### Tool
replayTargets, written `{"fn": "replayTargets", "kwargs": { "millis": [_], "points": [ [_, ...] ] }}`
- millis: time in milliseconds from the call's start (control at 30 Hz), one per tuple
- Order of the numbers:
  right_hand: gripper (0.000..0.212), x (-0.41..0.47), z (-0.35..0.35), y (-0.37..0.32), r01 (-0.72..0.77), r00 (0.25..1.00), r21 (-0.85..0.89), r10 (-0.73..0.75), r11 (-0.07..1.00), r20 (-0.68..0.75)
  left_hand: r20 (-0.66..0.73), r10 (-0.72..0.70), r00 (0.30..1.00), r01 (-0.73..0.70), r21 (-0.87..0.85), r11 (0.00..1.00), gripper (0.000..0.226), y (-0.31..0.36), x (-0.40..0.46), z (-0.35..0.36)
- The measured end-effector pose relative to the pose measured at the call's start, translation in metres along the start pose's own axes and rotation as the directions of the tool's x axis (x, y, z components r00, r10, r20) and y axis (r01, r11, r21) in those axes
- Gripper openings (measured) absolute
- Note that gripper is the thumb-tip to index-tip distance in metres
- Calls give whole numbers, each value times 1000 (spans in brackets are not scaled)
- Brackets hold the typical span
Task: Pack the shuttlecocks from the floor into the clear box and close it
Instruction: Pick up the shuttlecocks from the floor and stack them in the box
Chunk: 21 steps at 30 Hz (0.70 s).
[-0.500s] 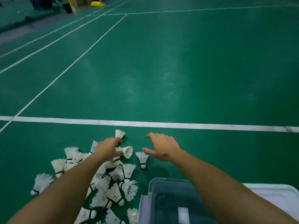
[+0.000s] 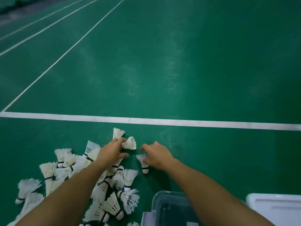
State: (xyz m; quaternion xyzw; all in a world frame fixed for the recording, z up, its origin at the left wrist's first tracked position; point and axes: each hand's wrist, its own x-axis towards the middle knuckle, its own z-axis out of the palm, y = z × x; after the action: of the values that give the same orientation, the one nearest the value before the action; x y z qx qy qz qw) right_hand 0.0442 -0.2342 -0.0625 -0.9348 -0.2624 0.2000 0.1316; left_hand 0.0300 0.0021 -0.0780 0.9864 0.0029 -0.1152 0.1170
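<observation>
While the heap (image 2: 91,181) of shuttlecocks lies on the floor (image 2: 179,70) at about eight o'clock from the box (image 2: 169,207), both arms reach past the box to the heap's far edge, at twelve o'clock from the person. The left hand (image 2: 110,152) has its grip closed on one shuttlecock (image 2: 129,143) by the cork end, fingers pinching so the feather skirt points away to three o'clock; holding it by the cork likely spares the feathers. Another shuttlecock (image 2: 118,133) lies just beyond the fingers, at twelve o'clock. The right hand (image 2: 156,154) hovers with fingers curled over a lone shuttlecock (image 2: 143,163), which lies cork toward the person; whether this grip has closed on the feathers or only touches them I cannot tell. Working both hands at once would, I judge, halve the trips to the box. It stands open at the bottom edge, between the forearms, close enough for a short drop, and looks nearly empty through its clear wall. The lid (image 2: 275,207) lies flat at three o'clock from it, out of the way yet near for closing. Packing seems barely begun.
</observation>
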Motion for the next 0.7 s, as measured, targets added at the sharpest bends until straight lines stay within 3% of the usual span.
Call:
{"fn": "replayTargets", "kwargs": {
  "millis": [200,333,433,567,700],
  "points": [
    [49,4,-2,10,0,1000,121,-1,993,8,-60,-127,990,124,-42,991,41,-1,11,16],
    [45,-9,-19,20,1,999,177,8,984,-48,-79,-151,985,137,-161,977,36,8,11,10],
    [43,-33,-53,28,14,991,196,13,980,-136,-173,-115,978,65,-272,960,37,29,7,-11],
    [39,-88,-104,36,24,957,273,57,962,-286,-329,-29,944,-65,-269,961,47,61,-12,-55],
    [39,-169,-130,31,86,904,370,83,925,-419,-380,31,925,-163,-321,933,48,88,-59,-90]
  ]
}}
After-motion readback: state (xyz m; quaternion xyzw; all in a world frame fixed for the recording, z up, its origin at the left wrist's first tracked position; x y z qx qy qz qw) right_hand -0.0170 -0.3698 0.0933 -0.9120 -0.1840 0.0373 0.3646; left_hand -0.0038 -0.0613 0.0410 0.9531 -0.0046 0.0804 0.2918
